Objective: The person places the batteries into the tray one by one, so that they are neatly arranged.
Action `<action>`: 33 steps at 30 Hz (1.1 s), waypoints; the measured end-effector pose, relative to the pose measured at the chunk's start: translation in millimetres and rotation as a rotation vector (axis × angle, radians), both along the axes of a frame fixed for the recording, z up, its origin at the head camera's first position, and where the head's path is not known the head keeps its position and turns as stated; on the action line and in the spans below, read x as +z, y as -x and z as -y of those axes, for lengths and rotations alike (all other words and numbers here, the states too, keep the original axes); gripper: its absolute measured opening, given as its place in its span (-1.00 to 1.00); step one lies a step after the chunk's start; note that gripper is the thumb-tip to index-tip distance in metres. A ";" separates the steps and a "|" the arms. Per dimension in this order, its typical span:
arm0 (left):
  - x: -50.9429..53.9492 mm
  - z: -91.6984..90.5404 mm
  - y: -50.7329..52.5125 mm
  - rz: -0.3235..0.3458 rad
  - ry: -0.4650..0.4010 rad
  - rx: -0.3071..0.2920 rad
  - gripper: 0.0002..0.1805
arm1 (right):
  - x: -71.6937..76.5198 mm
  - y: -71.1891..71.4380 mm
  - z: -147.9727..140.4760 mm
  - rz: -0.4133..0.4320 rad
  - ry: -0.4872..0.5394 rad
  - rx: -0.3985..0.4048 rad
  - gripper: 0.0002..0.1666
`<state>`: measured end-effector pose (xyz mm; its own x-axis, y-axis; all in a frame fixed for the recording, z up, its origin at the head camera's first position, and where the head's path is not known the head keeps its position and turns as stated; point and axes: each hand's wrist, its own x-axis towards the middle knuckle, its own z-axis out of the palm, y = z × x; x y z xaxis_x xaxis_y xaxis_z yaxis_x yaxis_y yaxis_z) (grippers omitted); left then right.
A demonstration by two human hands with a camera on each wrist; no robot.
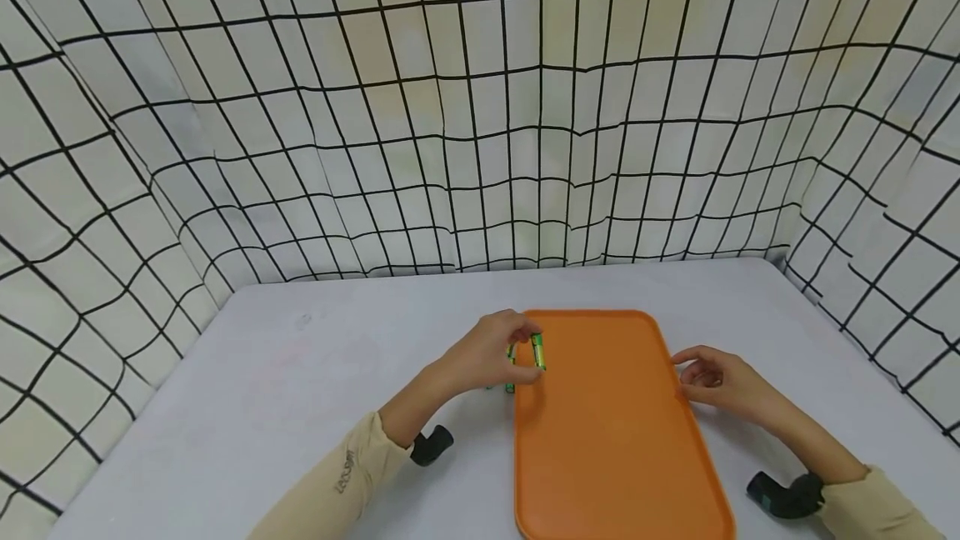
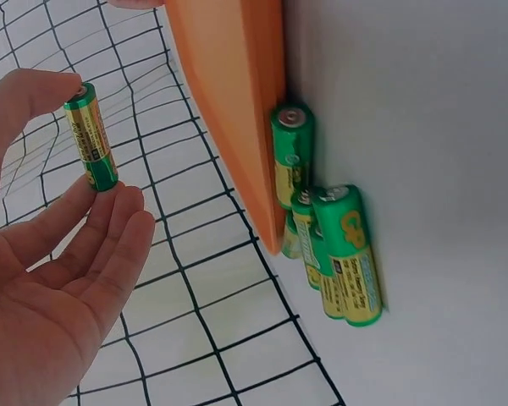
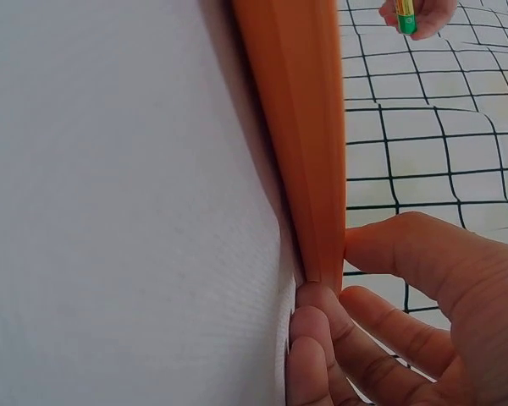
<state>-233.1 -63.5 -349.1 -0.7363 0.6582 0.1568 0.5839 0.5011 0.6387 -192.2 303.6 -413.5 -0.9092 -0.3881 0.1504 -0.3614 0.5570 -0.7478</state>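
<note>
Left hand (image 1: pixel 491 355): thumb and fingertips pinch one battery (image 1: pixel 538 352) by its two ends, gap as wide as its length. Battery is raised, over the left edge of the orange tray (image 1: pixel 600 440), slightly tilted in the head view.

Right hand (image 1: pixel 723 382): bent fingers and thumb hold the tray's right rim. Cannot tell whether the fingertips reach under it.

Surroundings: tray lies on a white table (image 1: pixel 337 357); white wall (image 1: pixel 420 123) with a black grid behind and at both sides. Light sleeves (image 1: pixel 341 473) on both arms; a dark device (image 1: pixel 432 446) at the left wrist, another at the right.

In the way: tray's raised rim runs between the held battery and a group of spare batteries (image 2: pixel 351 271) close outside its left edge. In the head view the left hand covers most of that group.

View differences: left wrist view shows the group plainly, several green-and-gold cells crowded together, one just beside the tray wall; exact count uncertain through overlap. It also shows GP lettering. Right wrist view alone gives the finger contact at the rim closely; only the held battery's green-ended lower part appears there, at the top.
</note>
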 end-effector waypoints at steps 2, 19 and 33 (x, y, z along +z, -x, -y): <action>0.6 -3.9 0.5 -0.003 -0.005 -0.012 -0.48 | -0.1 0.0 -0.1 -0.003 0.000 -0.002 -0.59; -3.7 -37.6 3.8 -0.009 -0.035 -0.098 -0.48 | 1.0 -0.6 2.7 0.055 0.016 -0.034 -0.56; -5.8 -61.2 3.4 -0.042 -0.019 -0.126 -0.47 | 4.8 -1.6 4.8 0.064 0.016 -0.042 -0.57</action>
<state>-236.5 -2.3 -354.8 -0.6405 0.7416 0.1993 0.6681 0.4101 0.6208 -190.6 298.8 -408.7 -0.9327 -0.3473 0.0973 -0.2891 0.5585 -0.7775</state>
